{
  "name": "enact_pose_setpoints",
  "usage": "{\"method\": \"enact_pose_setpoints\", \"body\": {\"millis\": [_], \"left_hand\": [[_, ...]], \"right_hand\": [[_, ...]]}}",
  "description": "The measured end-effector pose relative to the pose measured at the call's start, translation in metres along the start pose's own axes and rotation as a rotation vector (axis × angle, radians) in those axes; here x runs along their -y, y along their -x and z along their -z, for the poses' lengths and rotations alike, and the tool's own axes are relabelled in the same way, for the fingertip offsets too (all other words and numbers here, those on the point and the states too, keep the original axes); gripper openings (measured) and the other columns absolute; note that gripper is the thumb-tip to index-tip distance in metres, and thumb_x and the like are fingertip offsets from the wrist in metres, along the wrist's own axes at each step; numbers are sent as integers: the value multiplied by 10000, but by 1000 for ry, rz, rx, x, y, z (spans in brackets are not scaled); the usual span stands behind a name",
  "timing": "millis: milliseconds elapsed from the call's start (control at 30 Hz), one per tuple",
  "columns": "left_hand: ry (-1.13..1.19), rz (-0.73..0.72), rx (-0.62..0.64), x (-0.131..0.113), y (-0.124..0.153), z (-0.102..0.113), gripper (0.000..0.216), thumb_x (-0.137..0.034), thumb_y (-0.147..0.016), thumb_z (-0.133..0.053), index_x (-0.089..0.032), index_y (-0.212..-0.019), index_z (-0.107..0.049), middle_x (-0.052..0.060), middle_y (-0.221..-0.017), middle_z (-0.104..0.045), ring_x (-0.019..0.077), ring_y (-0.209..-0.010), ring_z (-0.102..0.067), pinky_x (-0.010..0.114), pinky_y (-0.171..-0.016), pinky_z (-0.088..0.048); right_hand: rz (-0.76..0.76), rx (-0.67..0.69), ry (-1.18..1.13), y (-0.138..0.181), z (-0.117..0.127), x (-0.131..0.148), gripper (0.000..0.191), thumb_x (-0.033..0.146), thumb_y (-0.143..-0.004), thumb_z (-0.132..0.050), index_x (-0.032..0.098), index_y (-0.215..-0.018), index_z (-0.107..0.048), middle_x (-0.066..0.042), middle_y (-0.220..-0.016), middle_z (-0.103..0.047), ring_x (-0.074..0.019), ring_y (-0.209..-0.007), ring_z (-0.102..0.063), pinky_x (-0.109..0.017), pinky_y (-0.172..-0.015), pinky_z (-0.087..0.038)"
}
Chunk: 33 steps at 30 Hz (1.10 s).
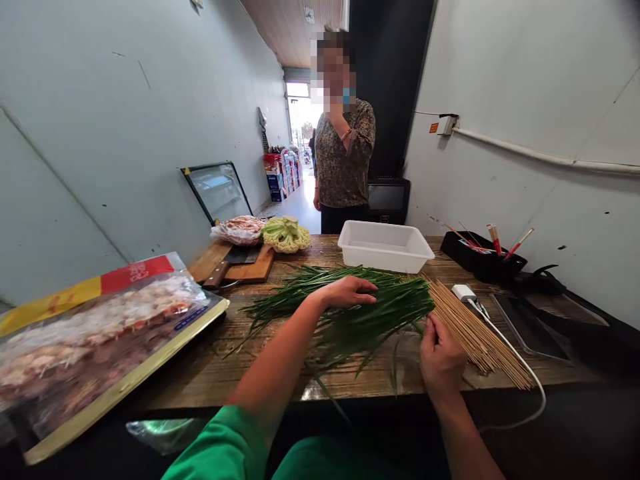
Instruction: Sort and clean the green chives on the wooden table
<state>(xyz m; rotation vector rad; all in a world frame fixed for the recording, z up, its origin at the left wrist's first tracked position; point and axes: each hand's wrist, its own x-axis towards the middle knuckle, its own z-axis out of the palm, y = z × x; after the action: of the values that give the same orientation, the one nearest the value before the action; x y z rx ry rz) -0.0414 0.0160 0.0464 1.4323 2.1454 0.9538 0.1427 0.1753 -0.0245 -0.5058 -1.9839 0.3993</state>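
A large pile of long green garlic chives lies across the wooden table in front of me. My left hand rests on top of the pile, its fingers stretched out toward the right. At the right-hand end of the pile, my right hand is closed, thumb against fingers, pinching some chives by their cut ends. Several loose blades trail toward the table's front edge, partly blurred. Touching distance from my right hand, a bundle of thin bamboo skewers lies on the wood.
Behind the chives stands a white plastic tub. A cauliflower, a cutting board with a cleaver, and a bag of meat sit back left. A large food package is at left; a charger and black tray are right. A person stands opposite.
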Motion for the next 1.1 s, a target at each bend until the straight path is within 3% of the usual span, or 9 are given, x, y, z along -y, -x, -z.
{"method": "enact_pose_setpoints", "body": {"millis": [167,300,467,567,667,733,900,1000,1100], "left_hand": [[-49,0,-35,10,3,8,304,-395,-779,-542,-108,-749,-637,-37,-607,-521,85,-567,-419,203,-541,-314],[-175,42,-175,22,14,14,278,-350,-774,-530,-118,-633,-589,-48,-528,-419,79,-536,-342,212,-516,-257],[-349,160,-213,32,30,13,253,-285,-767,-510,-116,-641,-651,-9,-539,-533,107,-566,-435,219,-575,-338],[-402,130,-172,30,39,14,249,-152,-727,-486,-135,-836,-709,33,-781,-670,146,-752,-559,219,-735,-417],[-406,7,-158,17,57,16,489,-64,-681,-467,-186,-1124,-636,51,-1148,-622,168,-1035,-546,248,-937,-391],[-413,-90,-122,7,78,12,521,-88,-691,-511,-210,-1191,-591,64,-1254,-554,187,-1149,-491,292,-1016,-346],[-437,-77,-10,-6,138,-24,448,-343,-669,-703,-319,-1108,-617,39,-1336,-478,293,-1290,-344,462,-1070,-256],[-392,-58,-71,-2,160,-39,287,-369,-798,-576,-269,-1060,-636,65,-1283,-523,269,-1235,-410,414,-1054,-293],[-342,-75,-57,3,164,-38,237,-341,-856,-488,-238,-979,-663,65,-1165,-589,221,-1115,-499,323,-975,-376]], "right_hand": [[39,-109,57,-55,20,8,363,338,-897,-375,133,-981,-662,-131,-895,-688,-209,-796,-625,-311,-727,-455],[135,-155,99,-106,32,19,328,292,-892,-376,133,-995,-644,-118,-898,-673,-204,-817,-607,-318,-746,-440],[242,-196,156,-151,55,46,330,260,-905,-349,126,-991,-638,-106,-846,-654,-181,-787,-576,-307,-735,-416],[301,-213,134,-164,74,67,351,285,-922,-346,105,-1010,-634,-104,-858,-653,-168,-797,-568,-300,-730,-417],[320,-196,27,-165,91,84,371,339,-936,-337,133,-1055,-622,-90,-850,-645,-161,-767,-572,-310,-713,-432],[302,-192,-69,-163,99,91,359,372,-929,-363,160,-1057,-624,-89,-836,-632,-166,-755,-568,-319,-704,-435],[126,-20,-356,-146,95,87,302,384,-884,-457,171,-996,-639,-22,-691,-564,-116,-604,-507,-275,-597,-426],[-20,187,-458,-116,77,68,288,373,-827,-519,148,-941,-656,20,-602,-535,-94,-531,-479,-243,-540,-409],[-141,432,-377,-70,54,38,344,400,-803,-488,137,-909,-683,11,-552,-560,-113,-495,-499,-238,-492,-394]]}}
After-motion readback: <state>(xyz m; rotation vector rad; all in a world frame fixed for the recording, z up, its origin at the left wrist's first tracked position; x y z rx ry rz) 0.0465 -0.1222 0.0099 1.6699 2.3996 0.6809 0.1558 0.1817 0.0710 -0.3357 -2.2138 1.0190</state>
